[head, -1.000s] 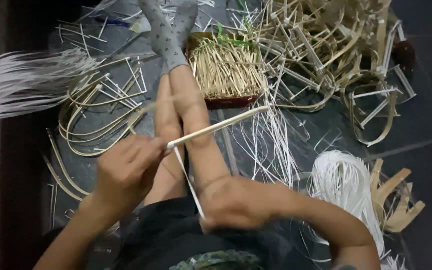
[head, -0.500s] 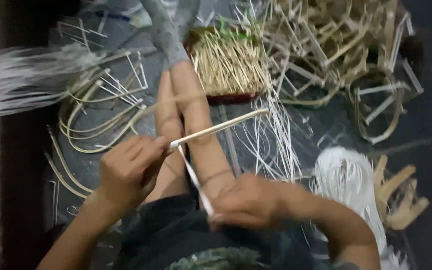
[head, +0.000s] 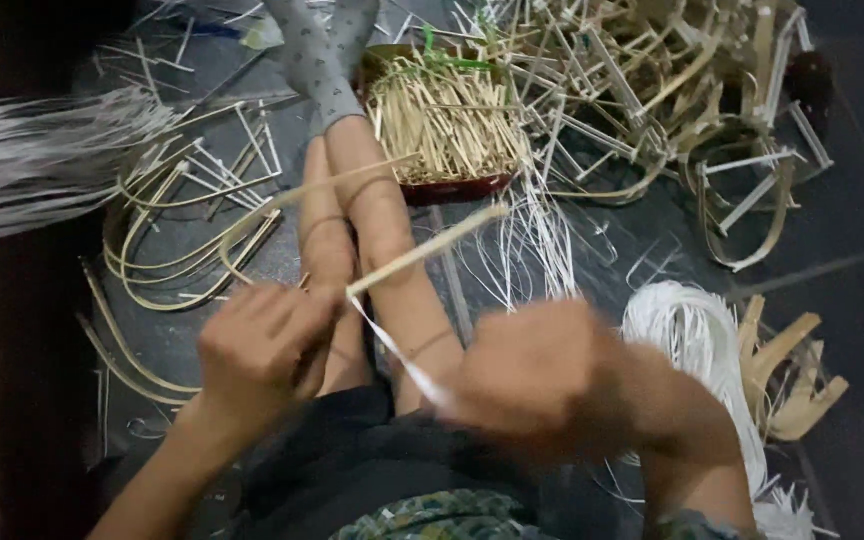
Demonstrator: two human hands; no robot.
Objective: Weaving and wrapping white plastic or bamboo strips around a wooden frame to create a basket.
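Left hand (head: 262, 345) closed on bamboo stick (head: 427, 250); right hand (head: 542, 385), blurred, closed on white strip (head: 397, 350) stretched taut from stick end, above the legs (head: 372, 260)

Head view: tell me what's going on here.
A person sits on the dark floor, legs stretched out. The left hand grips one end of a pale thin stick, which points up and away over the legs. The right hand, blurred, pulls a white strip taut from the stick's held end. A tray of short sticks sits by the feet, with bent cane hoops and white strip bundles around.
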